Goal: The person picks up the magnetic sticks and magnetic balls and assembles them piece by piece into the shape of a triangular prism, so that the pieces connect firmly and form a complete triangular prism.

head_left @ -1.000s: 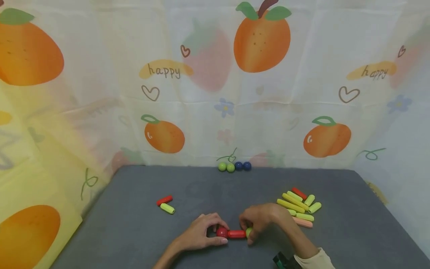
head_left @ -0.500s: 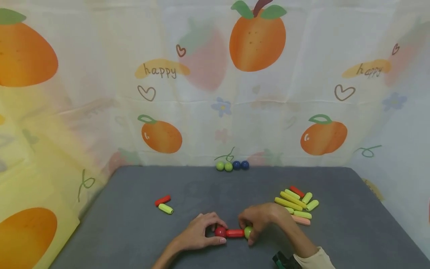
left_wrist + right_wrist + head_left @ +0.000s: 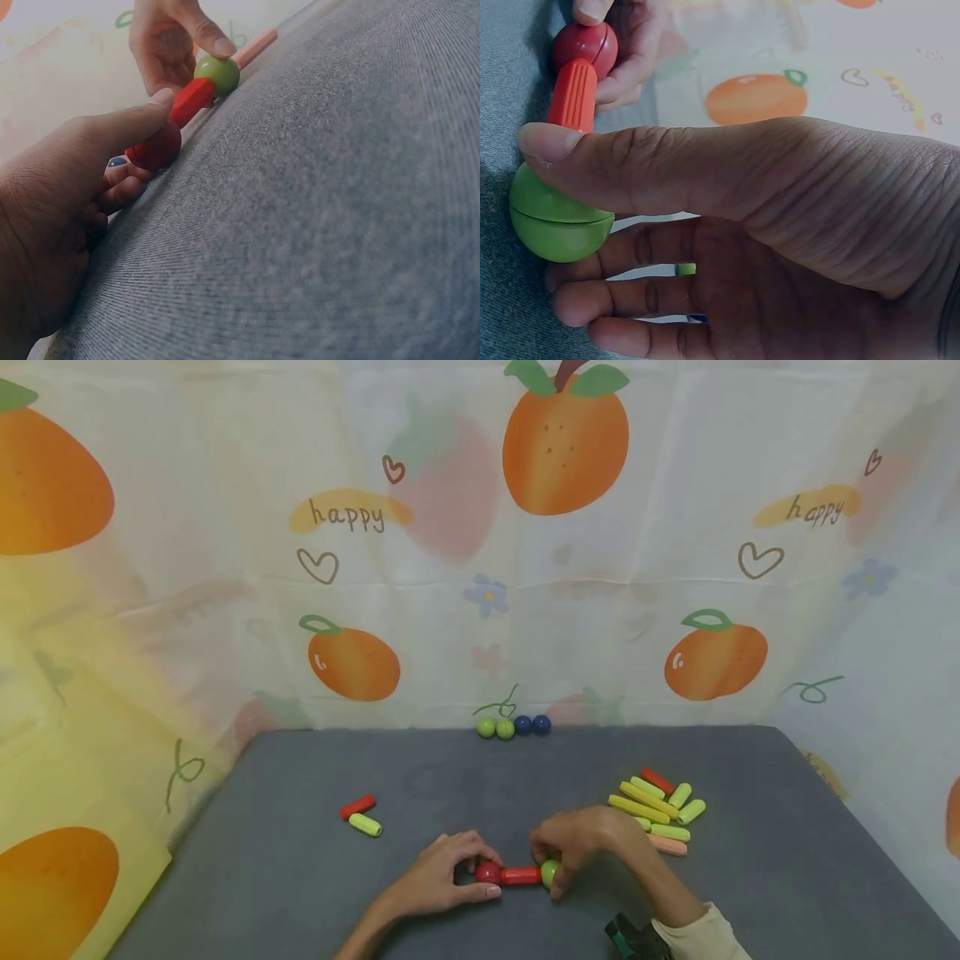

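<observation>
A short red stick [image 3: 521, 876] lies on the grey mat [image 3: 480, 793] with a red ball [image 3: 487, 872] at its left end and a green ball [image 3: 550, 872] at its right end. My left hand [image 3: 450, 881] pinches the red ball [image 3: 155, 146] between thumb and fingers. My right hand [image 3: 577, 847] pinches the green ball [image 3: 551, 221], thumb on top. The stick [image 3: 573, 94] joins both balls in a line. In the left wrist view the green ball [image 3: 217, 73] sits under the right hand's fingertip.
A pile of yellow, green, red and pink sticks [image 3: 658, 814] lies right of my right hand. A red stick [image 3: 357, 807] and a green stick [image 3: 365, 824] lie at the left. Two green and two blue balls [image 3: 513, 726] line the mat's far edge, under fruit-print cloth walls.
Both hands keep their hold on the ball-and-stick piece. The view has shifted slightly; nothing else on the mat moved.
</observation>
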{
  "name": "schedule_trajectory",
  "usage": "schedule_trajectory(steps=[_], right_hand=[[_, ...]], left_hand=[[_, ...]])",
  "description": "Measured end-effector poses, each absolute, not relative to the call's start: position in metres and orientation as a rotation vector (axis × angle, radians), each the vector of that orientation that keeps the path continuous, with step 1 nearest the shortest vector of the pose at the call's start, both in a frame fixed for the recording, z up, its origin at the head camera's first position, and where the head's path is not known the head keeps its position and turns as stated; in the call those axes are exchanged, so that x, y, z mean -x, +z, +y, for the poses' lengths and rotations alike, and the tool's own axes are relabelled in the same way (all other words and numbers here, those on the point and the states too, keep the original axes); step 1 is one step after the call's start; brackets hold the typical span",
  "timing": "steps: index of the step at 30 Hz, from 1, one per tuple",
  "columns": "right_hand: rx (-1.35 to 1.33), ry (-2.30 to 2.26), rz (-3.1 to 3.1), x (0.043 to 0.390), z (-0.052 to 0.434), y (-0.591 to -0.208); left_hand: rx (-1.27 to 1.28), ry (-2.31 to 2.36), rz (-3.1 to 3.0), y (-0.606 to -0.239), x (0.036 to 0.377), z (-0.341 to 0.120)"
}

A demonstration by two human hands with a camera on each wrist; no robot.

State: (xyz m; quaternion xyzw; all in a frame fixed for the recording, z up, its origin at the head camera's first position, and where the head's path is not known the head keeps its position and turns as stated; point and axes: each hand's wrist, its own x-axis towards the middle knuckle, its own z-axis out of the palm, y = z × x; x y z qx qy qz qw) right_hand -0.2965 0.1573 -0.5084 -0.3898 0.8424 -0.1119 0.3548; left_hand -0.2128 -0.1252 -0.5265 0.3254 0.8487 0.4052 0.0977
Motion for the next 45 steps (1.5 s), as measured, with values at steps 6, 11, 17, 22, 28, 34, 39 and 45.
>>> schedule_trajectory(steps=[6, 11, 17, 22, 28, 34, 39, 45], right_hand=[[1.03, -0.307, 2.136, 0.295, 0.157, -0.513], [1.096, -0.374, 2.047, 0.319, 0.172, -0.553], [0.942, -0.427, 2.128, 0.289, 0.169, -0.479], [0.889, -0.473, 2.281, 0.255, 0.178, -0.407], [0.927, -0.583, 2.404, 0.252, 0.227, -0.393], [0.713, -0.544, 2.548, 0.247, 0.278, -0.401], [0.781, -0.482, 2.572, 0.241, 0.298, -0.417], [0.9, -0.39, 2.655, 0.235, 0.305, -0.435]], left_hand=[[-0.959, 1.184, 2.495, -0.529, 0.21, -0.126], [-0.985, 1.207, 2.493, -0.529, 0.209, -0.125], [-1.041, 1.238, 2.519, -0.527, 0.212, -0.126], [-1.04, 1.224, 2.527, -0.527, 0.212, -0.125], [-1.036, 1.214, 2.54, -0.528, 0.211, -0.125], [-1.025, 1.214, 2.536, -0.527, 0.213, -0.125], [-1.018, 1.222, 2.54, -0.526, 0.213, -0.126], [-1.02, 1.209, 2.531, -0.526, 0.213, -0.124]])
